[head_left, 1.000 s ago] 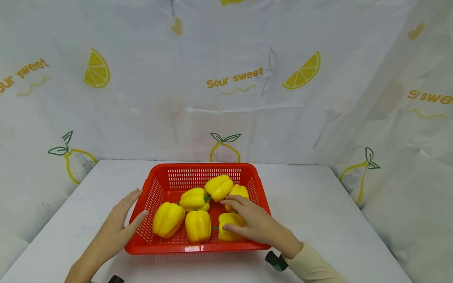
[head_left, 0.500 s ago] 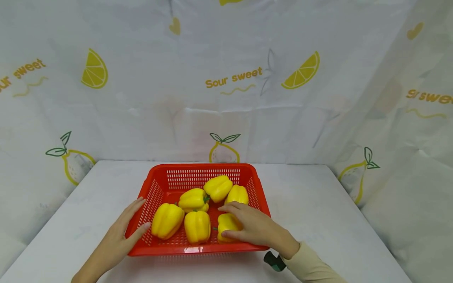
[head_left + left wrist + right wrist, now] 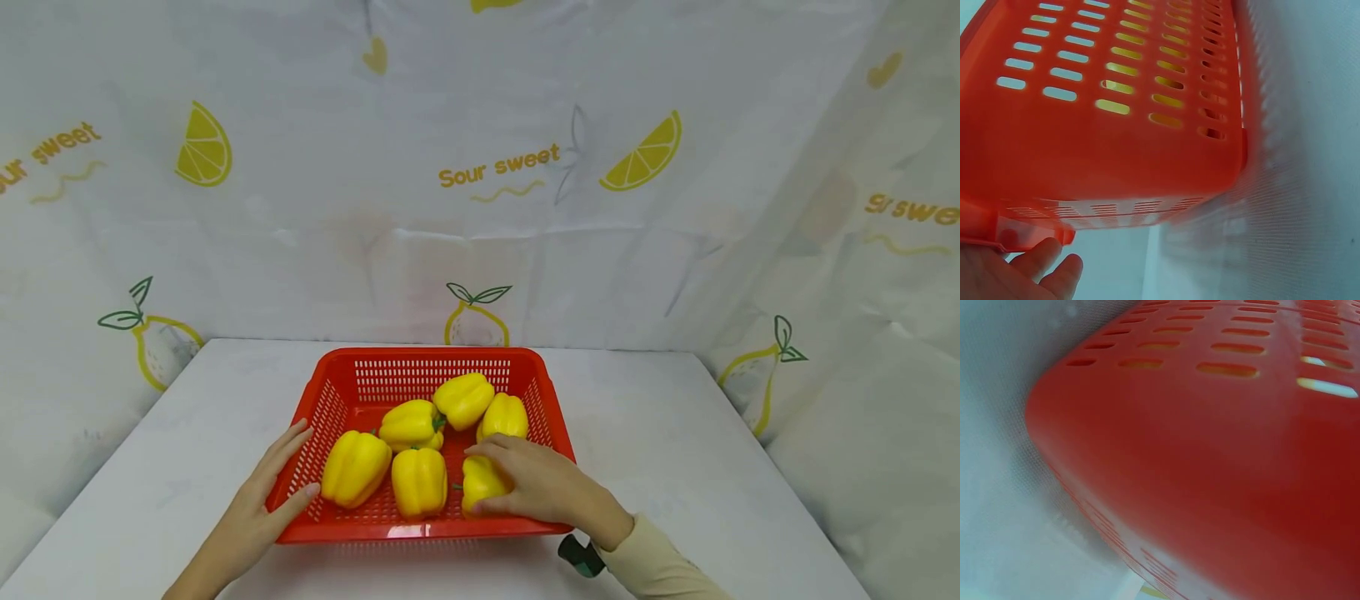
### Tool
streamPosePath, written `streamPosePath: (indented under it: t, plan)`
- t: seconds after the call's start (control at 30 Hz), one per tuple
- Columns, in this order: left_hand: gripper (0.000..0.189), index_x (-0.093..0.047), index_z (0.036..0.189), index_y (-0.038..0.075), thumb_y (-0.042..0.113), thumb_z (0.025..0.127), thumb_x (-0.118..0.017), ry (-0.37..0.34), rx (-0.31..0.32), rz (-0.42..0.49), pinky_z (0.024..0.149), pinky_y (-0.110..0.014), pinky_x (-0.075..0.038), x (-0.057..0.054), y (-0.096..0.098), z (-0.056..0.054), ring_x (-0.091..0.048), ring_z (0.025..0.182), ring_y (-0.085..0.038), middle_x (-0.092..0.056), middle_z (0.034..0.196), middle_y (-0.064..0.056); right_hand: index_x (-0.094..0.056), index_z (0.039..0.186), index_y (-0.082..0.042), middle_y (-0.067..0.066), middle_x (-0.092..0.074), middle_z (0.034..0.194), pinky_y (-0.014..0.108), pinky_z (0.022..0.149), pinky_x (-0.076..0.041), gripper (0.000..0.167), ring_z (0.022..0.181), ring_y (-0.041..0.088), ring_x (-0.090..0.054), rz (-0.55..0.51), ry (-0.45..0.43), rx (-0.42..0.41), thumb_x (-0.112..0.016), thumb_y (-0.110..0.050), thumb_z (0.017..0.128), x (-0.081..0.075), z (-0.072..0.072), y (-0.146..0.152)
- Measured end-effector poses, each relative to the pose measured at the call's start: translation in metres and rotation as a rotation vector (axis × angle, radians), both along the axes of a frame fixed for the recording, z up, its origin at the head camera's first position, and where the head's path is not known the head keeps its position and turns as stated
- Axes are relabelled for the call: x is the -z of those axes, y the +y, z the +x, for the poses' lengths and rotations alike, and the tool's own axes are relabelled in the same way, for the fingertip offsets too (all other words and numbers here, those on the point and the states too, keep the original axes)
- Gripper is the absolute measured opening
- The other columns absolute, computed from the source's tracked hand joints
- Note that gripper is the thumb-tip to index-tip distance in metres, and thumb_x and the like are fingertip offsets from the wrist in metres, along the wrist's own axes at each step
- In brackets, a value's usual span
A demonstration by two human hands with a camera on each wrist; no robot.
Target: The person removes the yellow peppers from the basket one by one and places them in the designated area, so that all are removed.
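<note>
Several yellow bell peppers lie in a red perforated plastic basket on the table. My right hand reaches over the basket's front right corner. Its thumb and fingers lie around the front right bell pepper, whose right part is hidden under the palm. On the other side, my left hand is at the left rim, thumb over the edge and fingers stretched along it. The left wrist view shows fingertips beside the basket's rim. Only the basket's outer wall fills the right wrist view.
The basket stands on a white-covered table. Behind it hangs a white curtain printed with lemons and lettering. A dark wrist device sits below the right wrist, close to the basket's front edge.
My left hand has moved right and slightly nearer, onto the basket's rim. The right hand has come down and its thumb and fingers have closed around the front right bell pepper.
</note>
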State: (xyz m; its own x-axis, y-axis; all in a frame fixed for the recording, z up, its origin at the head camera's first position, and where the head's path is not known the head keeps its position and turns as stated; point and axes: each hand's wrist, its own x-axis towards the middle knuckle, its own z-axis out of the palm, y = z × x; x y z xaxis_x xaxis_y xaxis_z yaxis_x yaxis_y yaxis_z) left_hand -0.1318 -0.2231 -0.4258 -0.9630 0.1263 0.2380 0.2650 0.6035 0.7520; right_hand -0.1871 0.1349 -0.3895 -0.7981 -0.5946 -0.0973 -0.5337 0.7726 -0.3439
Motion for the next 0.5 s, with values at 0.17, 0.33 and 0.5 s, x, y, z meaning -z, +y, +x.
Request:
streamPosePath:
  t: [0.17,0.33,0.5]
  plan:
    - [0.062,-0.038,0.152,0.025,0.024,0.096,-0.065,0.034,-0.017,-0.001,0.098,-0.005,-0.027,0.0023,0.0014,-0.0002,-0.019,0.134,0.02,-0.03,0.161,0.001,-0.061,0.134,-0.022,-0.001,-0.059,0.137,0.046,0.104,-0.049,0.066,0.125,0.018,-0.055,0.005,-0.003,0.001,-0.072,-0.06,0.081,0.0002,0.0001,-0.0002]
    - [0.063,-0.038,0.152,0.022,0.021,0.095,-0.065,0.058,-0.015,0.019,0.093,0.002,-0.021,0.0042,0.0016,-0.0001,-0.016,0.131,0.025,-0.03,0.161,-0.002,-0.06,0.134,-0.022,0.0,-0.059,0.138,0.047,0.103,-0.049,0.067,0.125,0.019,-0.055,0.002,-0.02,0.005,-0.076,-0.057,0.079,-0.0001,0.0003,-0.0002]
    - [0.065,-0.036,0.154,0.025,0.025,0.095,-0.065,0.042,-0.041,-0.02,0.094,-0.001,-0.022,0.0037,0.0004,-0.0006,-0.015,0.133,0.024,-0.03,0.162,-0.001,-0.061,0.134,-0.023,-0.001,-0.059,0.138,0.046,0.103,-0.05,0.067,0.125,0.019,-0.056,0.005,-0.011,-0.001,-0.079,-0.052,0.078,-0.0004,0.0006,-0.0001]
